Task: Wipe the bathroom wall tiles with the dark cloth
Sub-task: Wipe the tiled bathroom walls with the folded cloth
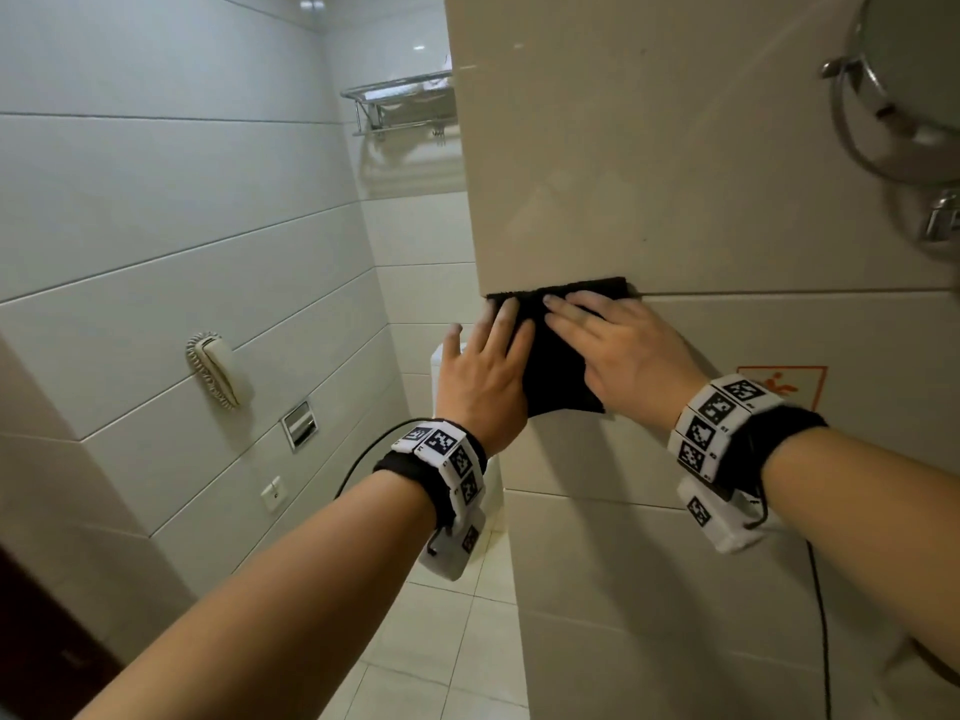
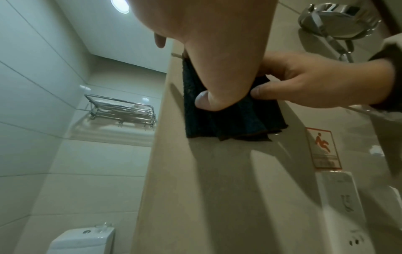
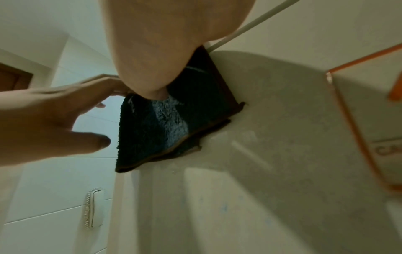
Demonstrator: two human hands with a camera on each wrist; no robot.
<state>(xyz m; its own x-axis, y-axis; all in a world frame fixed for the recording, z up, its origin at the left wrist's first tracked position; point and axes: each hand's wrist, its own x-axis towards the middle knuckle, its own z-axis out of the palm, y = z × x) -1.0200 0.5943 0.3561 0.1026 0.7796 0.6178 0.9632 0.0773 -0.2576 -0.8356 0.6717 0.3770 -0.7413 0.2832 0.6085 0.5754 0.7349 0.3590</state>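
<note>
Against beige wall tiles (image 1: 675,163), at grout line near corner edge, folded dark cloth (image 1: 558,356) lying flat; left hand (image 1: 480,376) pressing its left side, fingers straight, thumb lying on cloth; right hand (image 1: 623,350) pressing its right side, fingers flat, thumb resting on cloth; orange sign (image 1: 784,384) sitting just right of right wrist.

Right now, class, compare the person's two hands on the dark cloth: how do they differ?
The left hand sits at the wall's outer corner, its little finger off the dark cloth; the right hand lies fully on the tile face. The left fingers point up, the right fingers slant up-left. Both press flat with straight fingers.
</note>
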